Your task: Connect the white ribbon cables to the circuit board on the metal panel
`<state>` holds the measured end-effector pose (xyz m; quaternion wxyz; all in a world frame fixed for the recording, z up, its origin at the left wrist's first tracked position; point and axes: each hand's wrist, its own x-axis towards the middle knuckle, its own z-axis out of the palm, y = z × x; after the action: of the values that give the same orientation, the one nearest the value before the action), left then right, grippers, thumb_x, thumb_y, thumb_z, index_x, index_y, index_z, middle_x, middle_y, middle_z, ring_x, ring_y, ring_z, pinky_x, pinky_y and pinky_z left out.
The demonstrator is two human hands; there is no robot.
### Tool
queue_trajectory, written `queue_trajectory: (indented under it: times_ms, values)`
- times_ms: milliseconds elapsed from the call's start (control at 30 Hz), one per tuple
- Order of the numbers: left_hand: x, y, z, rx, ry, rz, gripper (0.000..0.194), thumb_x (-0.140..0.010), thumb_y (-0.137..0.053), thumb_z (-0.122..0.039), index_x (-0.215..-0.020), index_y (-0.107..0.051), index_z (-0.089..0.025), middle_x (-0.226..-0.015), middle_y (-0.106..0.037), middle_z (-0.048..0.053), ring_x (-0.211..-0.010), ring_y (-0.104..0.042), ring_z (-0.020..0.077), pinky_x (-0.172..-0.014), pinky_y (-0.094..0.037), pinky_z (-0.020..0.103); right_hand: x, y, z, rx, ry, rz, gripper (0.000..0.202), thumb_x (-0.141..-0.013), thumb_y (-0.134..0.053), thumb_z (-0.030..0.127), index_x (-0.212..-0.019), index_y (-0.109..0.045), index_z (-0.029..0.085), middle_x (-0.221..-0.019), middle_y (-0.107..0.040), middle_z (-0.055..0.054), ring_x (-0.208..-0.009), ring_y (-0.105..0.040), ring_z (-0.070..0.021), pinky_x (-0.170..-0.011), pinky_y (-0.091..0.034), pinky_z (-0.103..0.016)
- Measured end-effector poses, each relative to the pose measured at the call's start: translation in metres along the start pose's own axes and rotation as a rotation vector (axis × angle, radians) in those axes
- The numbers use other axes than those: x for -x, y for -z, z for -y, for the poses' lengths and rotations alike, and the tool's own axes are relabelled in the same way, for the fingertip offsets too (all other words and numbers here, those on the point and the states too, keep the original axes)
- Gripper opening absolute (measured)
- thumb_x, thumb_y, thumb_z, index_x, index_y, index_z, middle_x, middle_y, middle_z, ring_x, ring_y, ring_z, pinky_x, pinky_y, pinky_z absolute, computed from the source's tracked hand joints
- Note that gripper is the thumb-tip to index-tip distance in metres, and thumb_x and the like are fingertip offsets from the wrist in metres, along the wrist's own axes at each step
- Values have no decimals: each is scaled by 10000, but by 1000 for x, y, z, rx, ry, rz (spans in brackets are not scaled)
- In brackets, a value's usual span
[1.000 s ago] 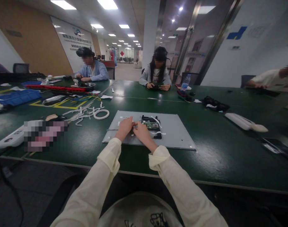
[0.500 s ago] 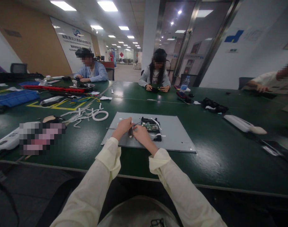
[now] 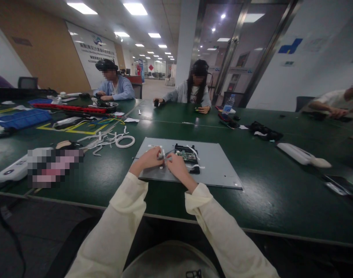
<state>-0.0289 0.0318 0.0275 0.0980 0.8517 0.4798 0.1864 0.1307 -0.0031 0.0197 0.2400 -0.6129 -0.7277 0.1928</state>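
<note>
A flat grey panel (image 3: 215, 170) lies in front of me, with both my hands over its left half. My left hand (image 3: 147, 160) is closed in a pinch at a short strip of white tape (image 3: 164, 153). From the other side, my right hand (image 3: 177, 165) pinches close to the same strip; its fingertips partly hide what they grip. A thin dark cable runs behind the fingers. Just right of my hands sits a black frame with a green circuit board (image 3: 189, 156), with white tape pieces (image 3: 196, 166) across its edges.
Left of the panel lie a white ring (image 3: 125, 141) and several curled white strips (image 3: 102, 143). A blue tray (image 3: 22, 119) and a white device (image 3: 12, 170) stand farther left. At right are a black bundle (image 3: 264, 131) and a long white object (image 3: 298, 153). Co-workers sit around the green table.
My hands have shifted slightly and the left has lowered and turned, so the white strip between them shows. Across the table, a co-worker's arm has reached out to one side with a dark object.
</note>
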Motion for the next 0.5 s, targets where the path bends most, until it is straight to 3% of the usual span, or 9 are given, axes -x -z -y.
queue_trajectory:
  times_ms: [267, 500]
  values:
    - [1, 2, -3, -10, 6, 26, 244, -633, -491, -113, -865, -546, -167, -811, -592, 39, -751, -558, 175, -676, -429, 273, 4, 4, 4, 42, 0, 19, 312, -800, -439, 176, -1080, -573, 155, -893, -652, -88, -852, -601, -161, -781, -394, -239]
    - [-1, 4, -3, -70, -32, 18, 219, -657, -472, -99, -815, -608, -165, -849, -607, 58, -824, -562, 182, -766, -437, 275, 6, 4, 7, 100, 19, 26, 319, -824, -429, 195, -1111, -562, 162, -951, -645, -96, -937, -588, -170, -806, -385, -236]
